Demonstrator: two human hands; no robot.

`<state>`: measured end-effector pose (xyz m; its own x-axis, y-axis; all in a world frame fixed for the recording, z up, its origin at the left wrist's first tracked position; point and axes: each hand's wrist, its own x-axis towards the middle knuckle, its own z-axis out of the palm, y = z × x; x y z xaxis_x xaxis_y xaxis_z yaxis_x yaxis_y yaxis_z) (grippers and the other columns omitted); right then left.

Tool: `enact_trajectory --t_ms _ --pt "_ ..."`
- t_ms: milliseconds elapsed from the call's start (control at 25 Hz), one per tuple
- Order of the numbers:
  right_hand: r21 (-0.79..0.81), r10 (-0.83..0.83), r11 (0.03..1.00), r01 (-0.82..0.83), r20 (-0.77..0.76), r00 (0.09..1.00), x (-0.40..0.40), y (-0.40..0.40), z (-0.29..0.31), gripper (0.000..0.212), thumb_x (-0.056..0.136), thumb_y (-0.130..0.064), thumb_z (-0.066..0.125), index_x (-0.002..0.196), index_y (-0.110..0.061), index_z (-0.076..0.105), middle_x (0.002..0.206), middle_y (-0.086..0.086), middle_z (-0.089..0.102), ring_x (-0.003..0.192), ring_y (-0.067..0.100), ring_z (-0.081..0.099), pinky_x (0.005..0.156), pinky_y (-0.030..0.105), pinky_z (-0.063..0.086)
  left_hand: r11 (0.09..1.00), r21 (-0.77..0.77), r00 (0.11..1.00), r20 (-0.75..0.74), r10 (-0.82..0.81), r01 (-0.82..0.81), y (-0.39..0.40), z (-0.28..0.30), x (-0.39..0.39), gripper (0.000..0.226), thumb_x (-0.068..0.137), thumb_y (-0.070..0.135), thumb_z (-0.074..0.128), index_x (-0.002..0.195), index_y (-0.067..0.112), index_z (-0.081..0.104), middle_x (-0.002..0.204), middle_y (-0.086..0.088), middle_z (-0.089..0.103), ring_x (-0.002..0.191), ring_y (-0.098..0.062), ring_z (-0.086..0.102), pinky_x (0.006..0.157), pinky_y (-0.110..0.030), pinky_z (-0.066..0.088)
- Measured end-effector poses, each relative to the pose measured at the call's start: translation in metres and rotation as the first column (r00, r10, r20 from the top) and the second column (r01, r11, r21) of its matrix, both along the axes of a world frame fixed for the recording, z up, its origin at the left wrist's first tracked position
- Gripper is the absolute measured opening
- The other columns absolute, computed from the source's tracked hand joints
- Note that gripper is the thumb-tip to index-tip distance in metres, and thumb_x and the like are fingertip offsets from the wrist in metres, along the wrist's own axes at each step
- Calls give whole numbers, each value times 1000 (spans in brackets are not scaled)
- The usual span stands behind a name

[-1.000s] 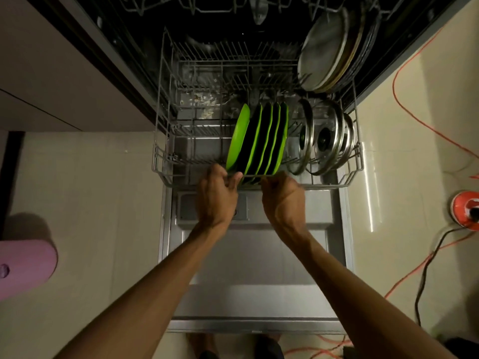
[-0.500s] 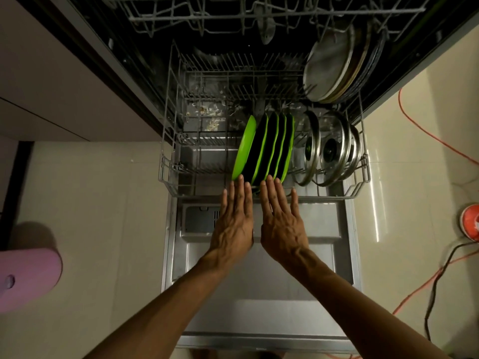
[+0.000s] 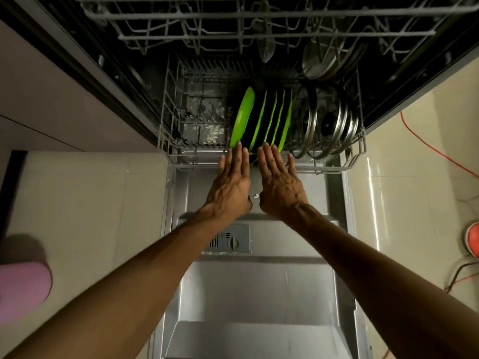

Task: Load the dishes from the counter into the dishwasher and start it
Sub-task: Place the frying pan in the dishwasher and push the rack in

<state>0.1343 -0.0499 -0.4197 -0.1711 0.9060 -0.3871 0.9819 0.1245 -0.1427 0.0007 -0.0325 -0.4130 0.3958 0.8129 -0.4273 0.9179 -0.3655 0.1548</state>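
Observation:
The dishwasher's lower rack (image 3: 334,169) sits partly slid in over the open door (image 3: 254,288). Several green plates (image 3: 243,117) stand on edge in its middle. To their right stand several steel lids (image 3: 334,125), with large steel plates (image 3: 321,63) behind them. My left hand (image 3: 230,185) and my right hand (image 3: 280,187) lie flat side by side with straight fingers against the rack's front rail, fingertips at the lower rims of the green plates. Neither hand holds anything.
The upper rack (image 3: 233,24) is pulled out above, with a spoon-like utensil (image 3: 265,47) hanging in it. The detergent dispenser (image 3: 232,242) sits on the door. An orange cable (image 3: 435,149) and an orange object (image 3: 473,242) lie on the floor at right; a pink object (image 3: 23,291) at left.
My hands let go of the green plates, flattened out, and pushed the lower rack further into the dishwasher; more of the door now shows.

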Motion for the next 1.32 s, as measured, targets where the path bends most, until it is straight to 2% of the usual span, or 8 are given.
enact_trajectory --t_ms 280,480,760,920,1120,1200,1320 --pt "-29 -2 1000 2 -19 1000 14 56 0 103 84 -19 58 152 -12 -19 161 7 -23 147 22 -22 121 49 -5 1000 -24 1000 24 11 -10 55 1 11 115 81 28 69 149 -1 -19 157 -22 -25 147 -36 -18 122 -44 -3" --pt "12 5 1000 -5 10 1000 17 70 -2 105 84 -24 60 152 -12 -19 160 7 -24 147 22 -22 121 48 -8 1000 -2 1000 23 6 -6 69 -1 13 117 80 28 69 148 -2 -21 156 -22 -27 147 -36 -18 123 -44 1" --pt "-57 1 998 0 4 1000 21 116 9 105 86 -28 63 153 -15 -17 162 4 -21 148 19 -19 120 44 -9 999 -22 999 24 47 -46 108 13 23 111 85 28 68 150 0 -17 159 -20 -21 148 -34 -13 123 -42 0" --pt "-31 12 999 -11 24 1000 22 116 3 110 85 -33 65 152 -14 -19 161 5 -23 148 20 -20 121 45 -8 998 -36 999 -3 41 -41 111 11 23 114 84 29 69 149 0 -20 158 -20 -23 148 -35 -16 123 -43 -2" --pt "0 0 1000 0 16 1000 21 114 1 114 83 -38 68 152 -14 -20 161 4 -23 148 20 -20 119 44 -10 995 -51 996 30 85 -83 109 10 27 117 82 34 71 150 1 -19 158 -19 -23 148 -33 -17 122 -42 -2" --pt "-9 -3 1000 3 2 1000 20 113 2 115 83 -43 68 152 -14 -18 161 4 -22 148 19 -19 118 43 -11 991 -60 991 52 123 -120 108 11 29 118 82 37 72 151 2 -17 159 -16 -22 148 -31 -16 122 -40 -4" --pt "-70 16 997 -14 29 999 20 118 9 110 84 -40 66 154 -15 -16 162 3 -20 149 20 -17 119 49 -7 982 -98 981 95 171 -162 106 20 28 110 84 30 71 154 7 -11 162 -11 -16 150 -28 -9 123 -37 0"
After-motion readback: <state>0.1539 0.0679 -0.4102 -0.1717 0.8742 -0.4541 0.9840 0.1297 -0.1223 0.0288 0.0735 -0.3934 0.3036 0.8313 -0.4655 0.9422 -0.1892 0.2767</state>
